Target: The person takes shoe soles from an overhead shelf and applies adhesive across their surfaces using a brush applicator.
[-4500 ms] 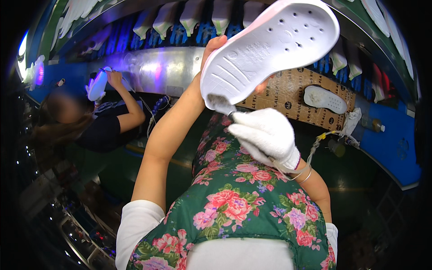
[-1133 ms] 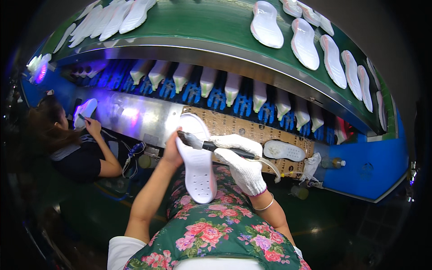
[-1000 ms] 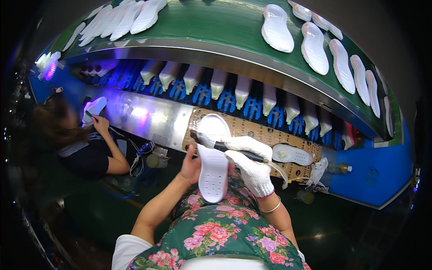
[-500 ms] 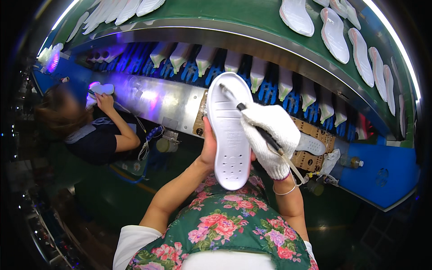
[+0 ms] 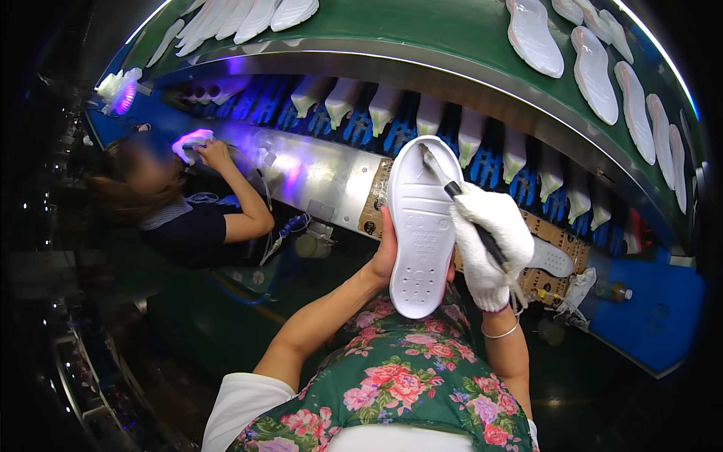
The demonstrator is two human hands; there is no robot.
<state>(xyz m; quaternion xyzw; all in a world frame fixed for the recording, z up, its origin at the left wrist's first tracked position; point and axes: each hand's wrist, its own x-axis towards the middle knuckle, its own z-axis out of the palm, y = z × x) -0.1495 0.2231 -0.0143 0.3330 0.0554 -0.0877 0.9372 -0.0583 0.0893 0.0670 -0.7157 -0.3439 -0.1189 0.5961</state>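
White shoe sole held upright at chest height, higher and nearer than a second ago. Left hand clasps its edge from behind, fingers hidden. Gloved right hand grips brush, bristles on the sole's top. Green conveyor carries more soles.

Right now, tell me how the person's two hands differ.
The right hand wears a white knit glove; the left hand is bare. The right hand grips a thin dark brush whose tip rests on the white shoe sole; the left hand holds that sole from behind, its fingers mostly hidden. Both are raised in front of the metal workbench.
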